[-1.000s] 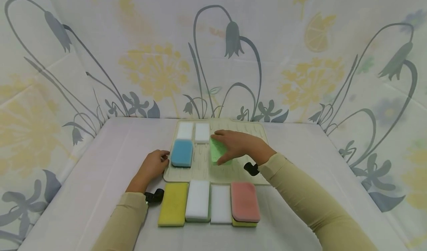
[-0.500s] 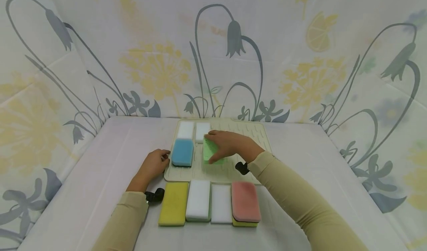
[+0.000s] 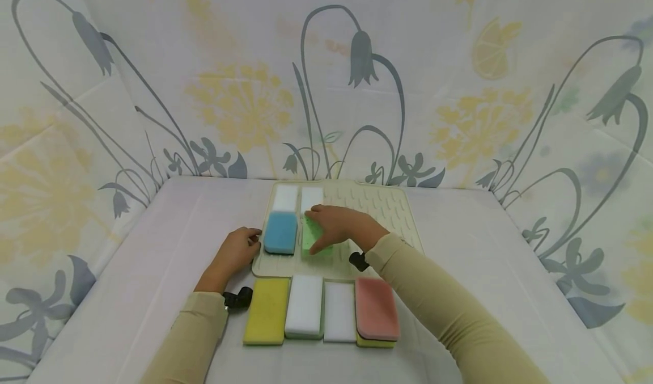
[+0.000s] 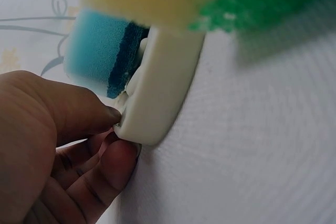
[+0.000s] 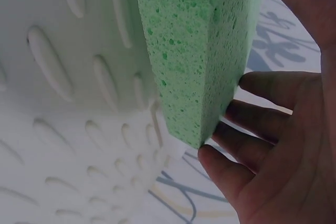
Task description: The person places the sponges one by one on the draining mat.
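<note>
My right hand holds a green sponge over the ridged cream drying mat, just right of a blue sponge. In the right wrist view, fingertips touch one long side of the porous green sponge; the thumb lies at its upper end. My left hand is at the mat's left edge. The left wrist view shows its thumb and fingers pinching the rim of the mat, close to the blue sponge with its dark scouring layer. Two white sponges lie behind on the mat.
Along the mat's front edge lie a yellow sponge, a white sponge with a green underside, a plain white one and a pink one with yellow beneath. A flower-patterned cloth rises behind the table.
My right hand has moved left with the green sponge, bringing it beside the blue one. My left hand has stayed at the mat's edge.
</note>
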`<state>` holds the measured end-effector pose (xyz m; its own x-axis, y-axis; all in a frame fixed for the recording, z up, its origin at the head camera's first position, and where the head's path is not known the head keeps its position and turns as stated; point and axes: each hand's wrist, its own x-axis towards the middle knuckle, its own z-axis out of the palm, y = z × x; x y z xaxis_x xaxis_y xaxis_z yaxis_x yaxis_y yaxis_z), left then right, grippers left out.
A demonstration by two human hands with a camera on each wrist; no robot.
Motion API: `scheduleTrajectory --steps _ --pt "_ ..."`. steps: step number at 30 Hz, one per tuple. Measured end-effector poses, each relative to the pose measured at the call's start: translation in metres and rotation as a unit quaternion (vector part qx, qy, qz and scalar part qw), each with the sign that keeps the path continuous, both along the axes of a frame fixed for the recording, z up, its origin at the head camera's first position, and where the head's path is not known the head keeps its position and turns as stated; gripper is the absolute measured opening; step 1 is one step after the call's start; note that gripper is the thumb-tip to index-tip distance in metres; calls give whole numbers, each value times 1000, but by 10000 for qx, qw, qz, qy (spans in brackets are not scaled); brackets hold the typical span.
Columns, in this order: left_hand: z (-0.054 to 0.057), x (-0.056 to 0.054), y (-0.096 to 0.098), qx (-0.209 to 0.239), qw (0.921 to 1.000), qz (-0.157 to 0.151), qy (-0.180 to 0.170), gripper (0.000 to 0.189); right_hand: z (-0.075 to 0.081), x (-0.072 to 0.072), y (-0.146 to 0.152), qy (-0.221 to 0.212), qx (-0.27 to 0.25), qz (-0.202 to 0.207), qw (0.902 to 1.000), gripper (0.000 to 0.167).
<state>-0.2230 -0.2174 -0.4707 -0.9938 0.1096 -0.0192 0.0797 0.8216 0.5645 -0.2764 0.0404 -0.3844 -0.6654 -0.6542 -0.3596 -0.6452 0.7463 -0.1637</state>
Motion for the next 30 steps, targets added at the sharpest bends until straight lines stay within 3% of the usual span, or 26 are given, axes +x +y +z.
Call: scheduleTrajectory --steps 13,30 --pt "1 0 1 11 10000 30 -62 39 -18 0 -14 59 258 -143 9995 99" --pt "3 2 2 1 10000 63 -41 38 -18 4 -16 174 358 -97 9992 97"
